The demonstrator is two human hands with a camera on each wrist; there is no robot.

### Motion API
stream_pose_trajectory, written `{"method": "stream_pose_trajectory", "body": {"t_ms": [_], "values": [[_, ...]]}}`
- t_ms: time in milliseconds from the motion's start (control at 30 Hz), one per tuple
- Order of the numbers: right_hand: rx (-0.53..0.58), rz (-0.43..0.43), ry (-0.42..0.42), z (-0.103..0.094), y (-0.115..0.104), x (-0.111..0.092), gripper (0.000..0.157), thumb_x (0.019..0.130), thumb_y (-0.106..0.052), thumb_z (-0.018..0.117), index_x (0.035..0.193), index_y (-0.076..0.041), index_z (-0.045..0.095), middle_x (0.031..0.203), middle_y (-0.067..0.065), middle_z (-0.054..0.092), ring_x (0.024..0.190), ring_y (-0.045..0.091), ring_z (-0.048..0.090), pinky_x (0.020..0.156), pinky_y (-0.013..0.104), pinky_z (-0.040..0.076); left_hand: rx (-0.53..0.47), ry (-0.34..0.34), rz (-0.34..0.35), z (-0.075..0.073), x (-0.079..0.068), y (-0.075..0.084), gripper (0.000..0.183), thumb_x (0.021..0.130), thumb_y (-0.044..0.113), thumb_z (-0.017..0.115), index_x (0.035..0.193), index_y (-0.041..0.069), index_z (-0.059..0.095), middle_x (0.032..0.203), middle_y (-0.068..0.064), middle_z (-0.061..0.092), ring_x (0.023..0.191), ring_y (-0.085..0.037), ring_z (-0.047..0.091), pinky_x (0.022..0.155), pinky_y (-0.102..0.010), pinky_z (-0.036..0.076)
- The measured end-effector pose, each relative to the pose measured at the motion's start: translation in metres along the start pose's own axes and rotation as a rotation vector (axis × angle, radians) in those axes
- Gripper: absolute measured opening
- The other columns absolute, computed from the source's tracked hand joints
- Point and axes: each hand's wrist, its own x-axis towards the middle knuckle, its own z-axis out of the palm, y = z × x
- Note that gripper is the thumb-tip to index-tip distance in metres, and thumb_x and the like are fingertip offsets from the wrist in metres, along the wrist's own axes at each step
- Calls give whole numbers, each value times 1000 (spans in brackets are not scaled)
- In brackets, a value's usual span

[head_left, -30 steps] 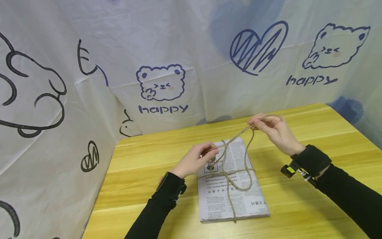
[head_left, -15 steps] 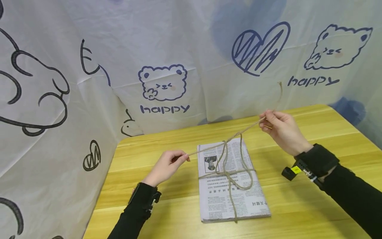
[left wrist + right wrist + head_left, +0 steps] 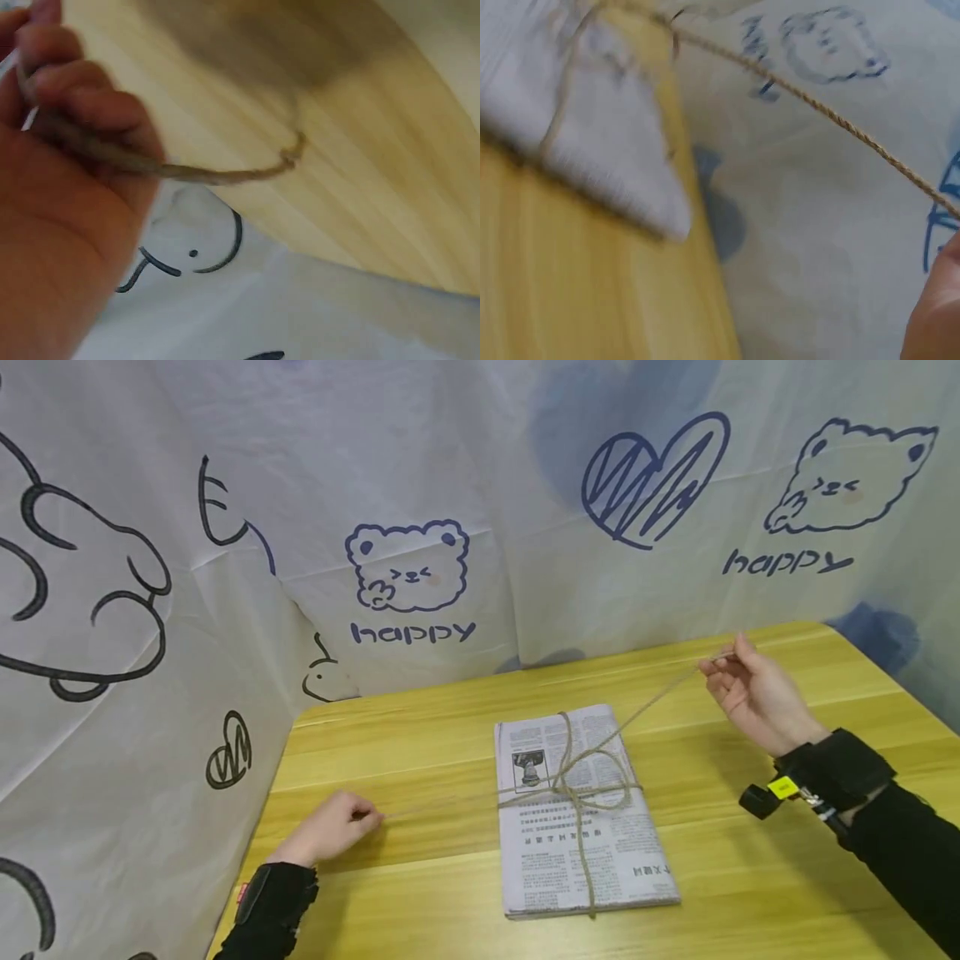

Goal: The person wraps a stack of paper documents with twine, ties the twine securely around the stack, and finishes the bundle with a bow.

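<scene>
A stack of folded newspapers lies on the table, bound crosswise with brown twine. Near the middle of the stack the twine crosses itself, and one loop lies to the right of that crossing. Left of the stack, my left hand grips one strand, whose short loose end sticks out of the curled fingers in the left wrist view. Beyond the stack's far right corner, my right hand pinches the other strand between thumb and fingers. That strand runs straight and taut in the right wrist view.
The yellow wood-grain table has a rounded far left corner. White cloth with drawn bears and hearts hangs behind it and along the left side. Each wrist wears a black band.
My hands have moved farther apart, left hand leftward and nearer, right hand rightward. The strands between them have drawn down from above the stack's far edge to its middle, and the loop has shrunk.
</scene>
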Motion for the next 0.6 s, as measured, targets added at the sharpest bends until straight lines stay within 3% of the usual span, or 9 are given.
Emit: {"method": "stream_pose_trajectory", "body": {"t_ms": [67, 133, 200, 267, 333, 467, 600], "values": [[-174, 37, 66, -6, 1, 0, 28, 98, -26, 48, 104, 0, 52, 93, 10, 62, 88, 19, 63, 76, 25, 53, 49, 13, -30, 2, -2, -2, 21, 96, 22, 56, 83, 9, 66, 69, 3, 51, 60, -13, 44, 59, -31, 38], [-479, 116, 106, -11, 5, -1, 38, 98, -33, 47, 117, 0, 47, 101, 8, 62, 90, 14, 64, 79, 24, 53, 116, 59, -36, 7, 0, 1, 16, 94, 25, 58, 97, 10, 66, 83, 1, 59, 74, -16, 55, 68, -35, 45], [-823, 195, 100, -15, 11, 0, 52, 99, -38, 45, 130, 4, 38, 109, 13, 60, 91, 12, 63, 80, 25, 53, 166, 122, -15, 12, 4, 9, 26, 93, 27, 60, 113, 10, 63, 102, -5, 62, 93, -23, 58, 81, -42, 46], [-1167, 178, 45, -18, 19, -1, 57, 101, -37, 44, 132, 10, 35, 112, 17, 58, 90, 15, 64, 78, 28, 54, 203, 181, 32, 18, 11, 19, 35, 93, 29, 61, 122, 10, 59, 115, -9, 59, 106, -29, 55, 90, -46, 44], [-1431, 71, -23, -21, 31, -1, 50, 100, -32, 48, 126, 10, 45, 109, 19, 59, 88, 18, 62, 75, 32, 53, 212, 212, 97, 25, 20, 33, 37, 93, 29, 61, 125, 11, 58, 119, -9, 57, 111, -30, 52, 93, -46, 42], [-1703, -183, -260, -24, 58, -1, 24, 92, -16, 63, 109, 0, 60, 102, 12, 62, 89, 24, 59, 72, 39, 52, 174, 201, 246, 42, 40, 69, 34, 93, 28, 61, 123, 11, 59, 118, -5, 59, 113, -26, 52, 96, -43, 42], [-1842, -251, -560, -21, 82, 0, 31, 86, -18, 70, 113, -6, 61, 109, 4, 59, 99, 21, 57, 80, 40, 51, 191, 149, 344, 62, 61, 101, 36, 92, 30, 61, 122, 9, 59, 114, -5, 61, 108, -21, 55, 95, -39, 44]]}}
